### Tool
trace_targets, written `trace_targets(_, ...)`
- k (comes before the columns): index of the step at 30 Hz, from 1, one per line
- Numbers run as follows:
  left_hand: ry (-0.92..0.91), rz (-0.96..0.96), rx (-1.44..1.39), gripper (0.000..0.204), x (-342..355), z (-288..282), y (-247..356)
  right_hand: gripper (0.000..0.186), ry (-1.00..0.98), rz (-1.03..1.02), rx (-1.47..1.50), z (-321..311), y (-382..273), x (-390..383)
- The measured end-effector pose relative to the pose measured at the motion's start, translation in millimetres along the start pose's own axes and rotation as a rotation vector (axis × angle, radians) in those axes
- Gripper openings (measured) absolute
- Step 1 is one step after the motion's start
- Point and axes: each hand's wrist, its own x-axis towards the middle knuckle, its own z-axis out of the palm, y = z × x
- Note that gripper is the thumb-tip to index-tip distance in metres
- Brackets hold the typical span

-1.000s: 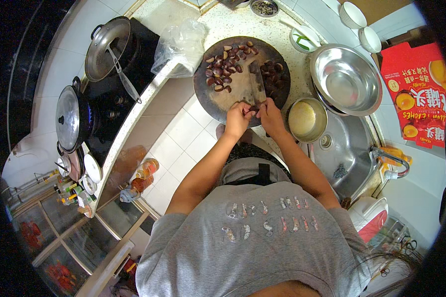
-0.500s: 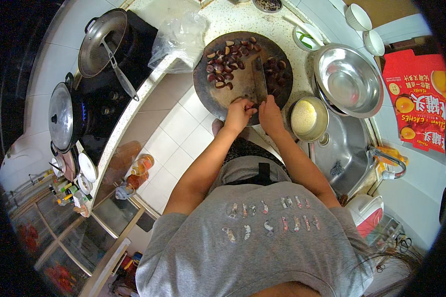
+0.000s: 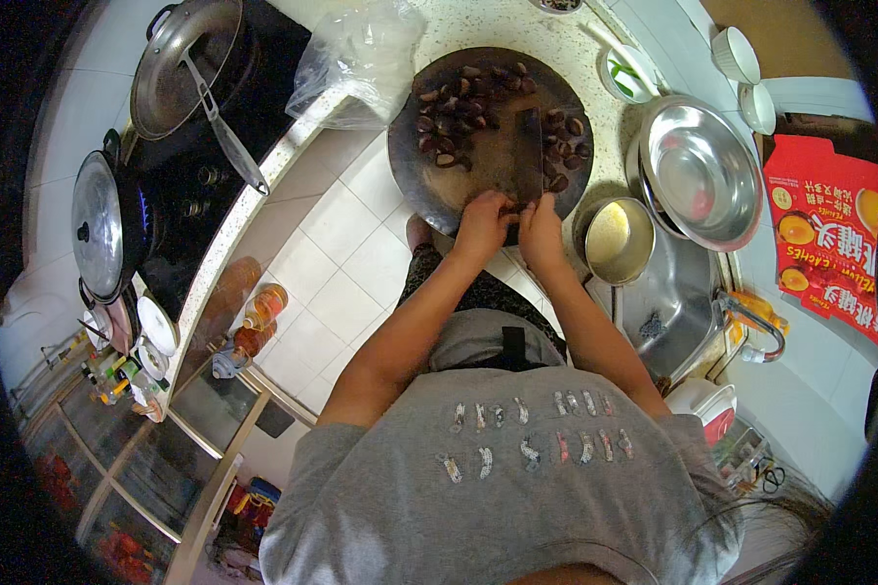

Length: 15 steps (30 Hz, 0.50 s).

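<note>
Head view: dark chestnuts (image 3: 449,127) lie in two groups on the round board (image 3: 449,190), a cleaver (image 3: 530,156) between them. At the board's near edge, the right hand (image 3: 541,236) grasps the cleaver; the left hand (image 3: 483,230) is curled, its contents hidden. Right of the board stands a pot (image 3: 642,252); left, a plastic bag (image 3: 356,63).

Dark brown chestnuts (image 3: 454,125), brown board (image 3: 478,168), dark grey cleaver (image 3: 529,154), speckled cream counter (image 3: 478,24), red carton (image 3: 818,180)

Bare board (image 3: 488,174) left of knife (image 3: 530,156), chestnuts (image 3: 447,125) beyond, pot (image 3: 644,255) obstructing lower right.
</note>
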Motion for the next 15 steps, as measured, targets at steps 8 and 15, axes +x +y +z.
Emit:
trace_targets(8,-0.024,-0.084,-0.107,0.018,-1.8,-3.8,7.9,0.019,0.048,-0.028,-0.052,-3.0,-7.7,0.9)
trace_targets(15,0.024,-0.101,0.017,0.021,2.6,5.9,11.1,0.015,0.11,-0.198,-0.037,-2.2,10.7,3.1)
